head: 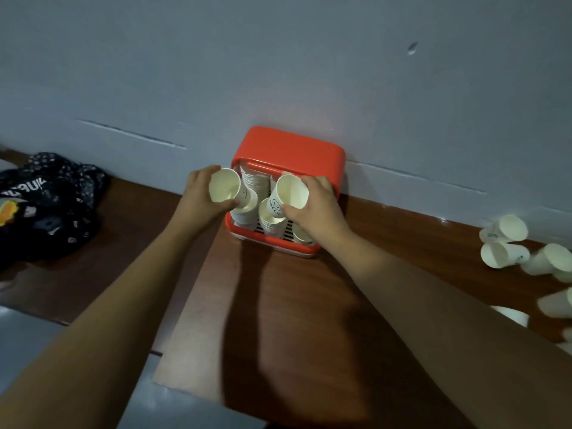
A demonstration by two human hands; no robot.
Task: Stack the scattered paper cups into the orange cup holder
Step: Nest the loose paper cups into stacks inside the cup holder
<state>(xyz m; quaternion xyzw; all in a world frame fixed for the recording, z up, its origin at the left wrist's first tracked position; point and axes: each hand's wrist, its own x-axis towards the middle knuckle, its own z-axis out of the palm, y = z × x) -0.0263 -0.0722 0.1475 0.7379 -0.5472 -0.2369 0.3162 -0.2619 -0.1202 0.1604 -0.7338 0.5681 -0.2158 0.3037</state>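
Note:
The orange cup holder stands against the grey wall on a brown table. Stacks of white paper cups fill its open front. My left hand grips a white cup with its mouth toward me, right over the left stack. My right hand grips another white cup with black print, held above the middle stack. A further cup sits low in the holder's right side, partly hidden by my right wrist.
Several loose white cups lie on their sides at the table's right edge. A dark patterned cloth bundle sits at the far left. The brown table stretches toward me, with a grey floor below left.

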